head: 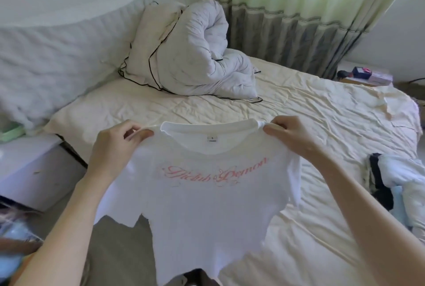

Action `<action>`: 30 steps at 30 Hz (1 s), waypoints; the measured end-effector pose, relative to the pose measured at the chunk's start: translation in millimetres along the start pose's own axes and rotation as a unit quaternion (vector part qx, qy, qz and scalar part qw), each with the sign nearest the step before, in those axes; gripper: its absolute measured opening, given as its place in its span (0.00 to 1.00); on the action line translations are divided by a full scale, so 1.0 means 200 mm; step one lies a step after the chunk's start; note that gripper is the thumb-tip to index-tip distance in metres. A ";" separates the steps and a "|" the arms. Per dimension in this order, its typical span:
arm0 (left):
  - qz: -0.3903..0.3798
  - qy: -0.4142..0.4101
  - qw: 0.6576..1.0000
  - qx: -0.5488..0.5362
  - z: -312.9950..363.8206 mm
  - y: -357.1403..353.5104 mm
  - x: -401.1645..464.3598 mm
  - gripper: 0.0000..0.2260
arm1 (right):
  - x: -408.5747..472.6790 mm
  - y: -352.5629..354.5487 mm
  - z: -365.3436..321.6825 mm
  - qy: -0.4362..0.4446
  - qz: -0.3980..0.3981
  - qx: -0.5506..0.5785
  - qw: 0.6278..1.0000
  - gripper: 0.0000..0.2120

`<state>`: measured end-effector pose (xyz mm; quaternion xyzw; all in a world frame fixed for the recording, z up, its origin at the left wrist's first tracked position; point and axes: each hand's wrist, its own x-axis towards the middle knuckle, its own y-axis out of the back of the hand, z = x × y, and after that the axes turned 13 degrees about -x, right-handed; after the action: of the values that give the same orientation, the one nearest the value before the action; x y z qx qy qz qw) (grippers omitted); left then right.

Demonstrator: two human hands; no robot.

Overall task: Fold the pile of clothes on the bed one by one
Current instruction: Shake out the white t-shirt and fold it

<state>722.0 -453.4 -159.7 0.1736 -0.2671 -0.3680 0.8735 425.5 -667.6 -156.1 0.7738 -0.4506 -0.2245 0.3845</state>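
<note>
Fingers of L hand (115,145) & R hand (292,135) pinch white tee (202,205) shoulders, pink script front, hanging above bed (322,124).

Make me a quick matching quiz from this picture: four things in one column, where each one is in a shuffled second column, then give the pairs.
Things:
1. white T-shirt
2. rolled duvet
3. pile of clothes
4. curtain

Places:
A. on the bed at the right edge of the view
B. hanging behind the far side of the bed
C. held up by the shoulders between the left hand and right hand
D. bunched at the head of the bed

Pairs: 1-C, 2-D, 3-A, 4-B
</note>
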 end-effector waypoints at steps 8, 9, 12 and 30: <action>-0.035 0.054 0.997 0.051 -0.42 -0.09 0.23 0.14 | 0.41 -0.43 0.01 -0.011 -0.014 -0.069 0.997 0.11; -0.046 0.058 0.996 0.057 -0.51 -0.12 0.29 0.14 | 0.50 -0.50 0.01 -0.015 -0.018 -0.074 0.997 0.11; -0.065 0.058 0.992 0.087 -0.82 -0.22 0.56 0.13 | 0.85 -0.76 0.01 -0.034 -0.040 -0.079 0.995 0.11; -0.162 0.150 0.965 0.144 -2.57 -1.20 1.66 0.17 | 2.34 -2.21 0.52 -0.142 -0.068 -0.129 0.979 0.10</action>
<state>1090.4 -803.7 -578.0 0.3921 -0.1512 -0.4317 0.7981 815.5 -984.6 -571.9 0.7065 -0.4144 -0.4141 0.3971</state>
